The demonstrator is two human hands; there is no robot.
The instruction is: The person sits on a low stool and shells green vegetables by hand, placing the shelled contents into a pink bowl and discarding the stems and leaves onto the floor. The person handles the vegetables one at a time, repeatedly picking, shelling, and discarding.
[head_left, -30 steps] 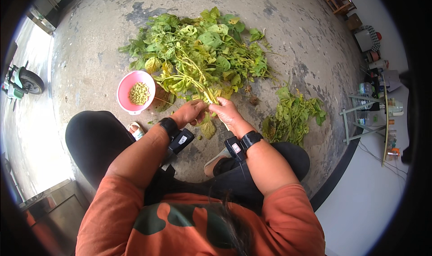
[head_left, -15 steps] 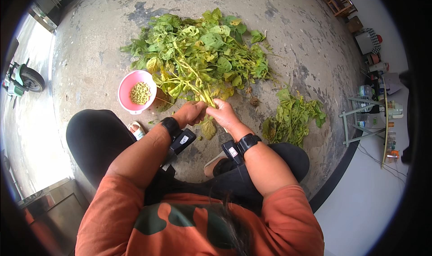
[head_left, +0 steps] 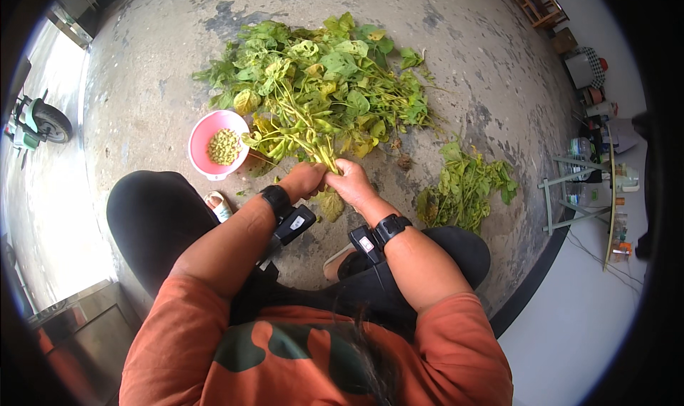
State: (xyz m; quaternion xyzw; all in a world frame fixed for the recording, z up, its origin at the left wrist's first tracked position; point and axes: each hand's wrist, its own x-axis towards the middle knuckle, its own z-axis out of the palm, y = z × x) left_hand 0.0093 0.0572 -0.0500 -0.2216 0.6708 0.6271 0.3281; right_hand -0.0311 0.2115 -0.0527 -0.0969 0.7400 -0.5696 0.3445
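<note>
right hand (head_left: 350,183) clamped on podded stems (head_left: 320,150) over the floor (head_left: 484,64); pink bowl (head_left: 200,141) sits toward floor's left edge. left hand (head_left: 304,181) curled alongside, can't tell its grip. looks like stem-gripping step; next move calls for steady stems.

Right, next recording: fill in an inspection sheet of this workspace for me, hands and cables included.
Surface: grey, patchy concrete floor.
Work items: bundle of green pod-bearing stems; large heap of green, partly yellowed leafy plants; round pink bowl holding pale green beans.
Clutter: smaller green leafy heap apart, to the right.
Hands: bare right hand grips the stems; bare left hand is curled against them, its hold hidden.
Cables: thin dark cables near the right wall.
Surroundings: black-tyred wheel at left; brown wooden stool upper right; pale-green-legged table at right.
</note>
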